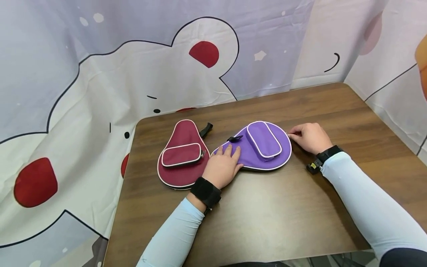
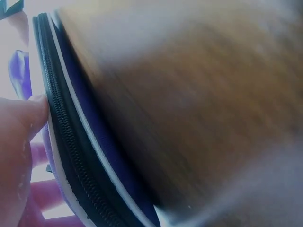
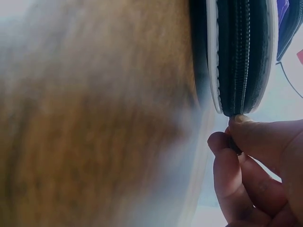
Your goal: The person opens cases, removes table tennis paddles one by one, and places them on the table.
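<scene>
A purple paddle-shaped zip case [image 1: 240, 154] with white piping and a small front pocket lies on the table, its wide end to the right. My left hand [image 1: 222, 167] rests on its narrow part with the fingers spread; in the left wrist view the thumb touches the edge beside the black zipper [image 2: 66, 127]. At the wide end my right hand [image 1: 310, 137] pinches a small dark zipper pull [image 3: 233, 145] between thumb and forefinger. The zipper teeth by the pull look closed. Most of the pull is hidden by the fingers.
A dark red case [image 1: 183, 172] of the same shape lies just left of the purple one, narrow end away, with a black strap [image 1: 206, 130] at its side. Both are on a brown wooden table [image 1: 267, 222]. A printed curtain [image 1: 267, 33] hangs behind the table.
</scene>
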`<control>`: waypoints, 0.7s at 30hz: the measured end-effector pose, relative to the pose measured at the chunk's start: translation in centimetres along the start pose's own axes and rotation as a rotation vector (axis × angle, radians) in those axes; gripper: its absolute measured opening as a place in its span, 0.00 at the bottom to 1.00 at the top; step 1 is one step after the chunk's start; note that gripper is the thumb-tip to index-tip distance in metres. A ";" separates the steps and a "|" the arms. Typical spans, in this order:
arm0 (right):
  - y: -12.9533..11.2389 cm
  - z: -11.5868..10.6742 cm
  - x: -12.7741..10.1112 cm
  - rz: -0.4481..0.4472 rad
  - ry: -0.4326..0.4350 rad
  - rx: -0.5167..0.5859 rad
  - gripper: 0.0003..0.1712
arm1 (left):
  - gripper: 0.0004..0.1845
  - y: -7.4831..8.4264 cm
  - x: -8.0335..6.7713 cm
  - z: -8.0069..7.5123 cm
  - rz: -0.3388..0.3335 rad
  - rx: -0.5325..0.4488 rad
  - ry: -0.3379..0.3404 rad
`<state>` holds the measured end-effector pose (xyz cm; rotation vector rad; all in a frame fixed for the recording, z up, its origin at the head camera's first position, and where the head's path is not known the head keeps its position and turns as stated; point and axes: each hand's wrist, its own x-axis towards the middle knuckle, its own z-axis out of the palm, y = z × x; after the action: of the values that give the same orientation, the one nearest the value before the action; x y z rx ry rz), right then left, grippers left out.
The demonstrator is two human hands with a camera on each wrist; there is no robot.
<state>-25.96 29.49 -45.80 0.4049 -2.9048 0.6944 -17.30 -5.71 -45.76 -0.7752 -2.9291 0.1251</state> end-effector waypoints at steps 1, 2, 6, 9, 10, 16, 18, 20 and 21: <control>0.0 0.0 -0.1 0.000 -0.001 -0.002 0.09 | 0.34 0.1 0.0 0.0 -0.002 0.004 0.001; 0.0 0.0 -0.1 -0.001 -0.003 -0.001 0.09 | 0.34 0.2 0.0 0.0 -0.005 0.009 0.001; 0.0 -0.1 -0.3 -0.009 -0.006 -0.001 0.09 | 0.34 0.5 0.1 0.1 -0.013 0.026 -0.002; -0.1 -0.2 -0.4 -0.017 -0.009 -0.007 0.08 | 0.34 0.7 0.1 0.0 -0.021 0.032 -0.006; -0.2 -0.2 -0.5 -0.020 -0.011 -0.010 0.08 | 0.34 0.8 0.2 0.0 -0.023 0.035 -0.005; -0.1 -0.2 -1.0 -0.034 -0.025 -0.032 0.07 | 0.33 1.2 0.2 0.1 -0.032 0.058 0.025; -0.1 -0.3 -1.2 -0.039 -0.034 -0.039 0.07 | 0.34 1.2 0.2 0.1 -0.029 0.063 0.031; -0.2 -0.3 -1.3 -0.046 -0.041 -0.047 0.08 | 0.34 1.2 0.2 0.0 -0.022 0.063 0.032; -0.2 -0.4 -1.4 -0.050 -0.044 -0.050 0.08 | 0.34 1.2 0.2 -0.1 -0.018 0.063 0.030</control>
<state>-24.54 29.82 -45.67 0.4918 -2.9351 0.6126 -16.87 -4.58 -45.74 -0.7349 -2.8873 0.2017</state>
